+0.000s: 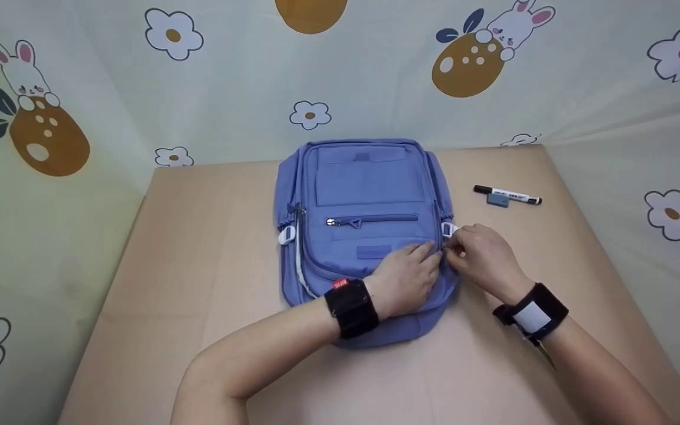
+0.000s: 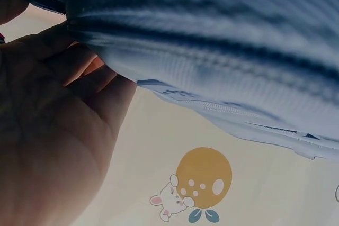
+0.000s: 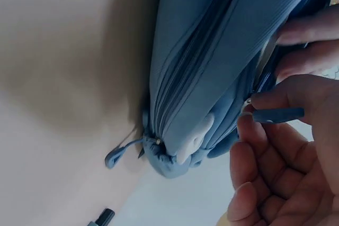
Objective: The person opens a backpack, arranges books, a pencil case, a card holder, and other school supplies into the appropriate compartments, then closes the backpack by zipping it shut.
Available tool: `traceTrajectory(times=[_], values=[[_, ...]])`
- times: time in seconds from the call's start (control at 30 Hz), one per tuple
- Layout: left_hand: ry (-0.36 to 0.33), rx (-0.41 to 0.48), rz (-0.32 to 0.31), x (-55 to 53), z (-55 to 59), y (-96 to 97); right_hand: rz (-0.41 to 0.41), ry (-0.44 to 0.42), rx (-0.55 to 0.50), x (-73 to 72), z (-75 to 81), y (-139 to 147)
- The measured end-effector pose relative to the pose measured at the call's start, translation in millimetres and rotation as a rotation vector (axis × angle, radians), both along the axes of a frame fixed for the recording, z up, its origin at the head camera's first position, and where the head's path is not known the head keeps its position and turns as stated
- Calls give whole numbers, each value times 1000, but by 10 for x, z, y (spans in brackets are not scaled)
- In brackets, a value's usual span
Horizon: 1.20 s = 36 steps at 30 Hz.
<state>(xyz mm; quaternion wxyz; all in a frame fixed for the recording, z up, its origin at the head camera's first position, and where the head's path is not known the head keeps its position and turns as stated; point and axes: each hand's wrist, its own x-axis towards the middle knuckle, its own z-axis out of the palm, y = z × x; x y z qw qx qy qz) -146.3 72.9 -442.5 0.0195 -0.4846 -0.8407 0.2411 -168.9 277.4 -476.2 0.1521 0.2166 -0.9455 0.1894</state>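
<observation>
A blue backpack (image 1: pixel 369 177) lies flat with its front pocket facing up. My right hand (image 1: pixel 484 260) is at its right edge, just below a white strap buckle (image 1: pixel 448 229). In the right wrist view, the thumb and forefinger of that hand pinch a blue zipper pull (image 3: pixel 278 115) on the open side zipper; the other fingers are loosely bent. My left hand (image 1: pixel 408 282) rests on the lower right front of the backpack, its fingers fairly straight. Its fingertips (image 3: pixel 302 33) lie beside the zipper opening. The left wrist view shows this hand against the fabric.
A black-and-white marker (image 1: pixel 511 195) and a small blue-grey block (image 1: pixel 497 200) lie right of the backpack on the brown tabletop (image 1: pixel 198 248). A printed cloth (image 1: pixel 245 82) with rabbits and flowers hangs behind and along both sides.
</observation>
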Motion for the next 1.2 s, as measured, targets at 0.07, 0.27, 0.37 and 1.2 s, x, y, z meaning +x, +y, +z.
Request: traceTrajectory(times=[0.07, 0.27, 0.37, 1.2], values=[[5, 8, -8, 10, -1, -13, -5, -17, 2, 20, -4, -1], [53, 32, -60, 91, 33, -116, -28, -21, 2, 40, -23, 9], [74, 49, -80, 142, 43, -200, -37, -13, 0, 40, -27, 14], [50, 56, -34, 183, -40, -341, 25, 2, 36, 320, 16, -57]])
